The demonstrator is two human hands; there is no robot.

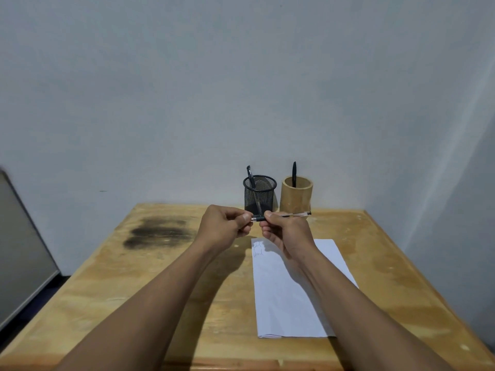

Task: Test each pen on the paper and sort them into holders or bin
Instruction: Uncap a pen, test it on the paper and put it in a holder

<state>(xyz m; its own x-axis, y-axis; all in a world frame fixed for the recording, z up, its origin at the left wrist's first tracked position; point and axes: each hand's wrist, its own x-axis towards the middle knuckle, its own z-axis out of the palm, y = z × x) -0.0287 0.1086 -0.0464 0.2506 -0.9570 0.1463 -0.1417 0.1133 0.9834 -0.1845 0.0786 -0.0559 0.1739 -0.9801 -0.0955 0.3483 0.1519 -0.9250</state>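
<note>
Clear pen point(292, 215) (level) pinched by left hand point(222, 226), right hand point(288, 232).

Black mesh holder point(259, 195); tan bamboo holder point(296, 195); white paper point(289, 298).

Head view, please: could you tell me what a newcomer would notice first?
Both hands meet at centre, left hand and right hand pinching one pen above the table. Behind stand a black mesh holder and a bamboo holder; a scribbled white paper lies right, a dark stain left.
</note>
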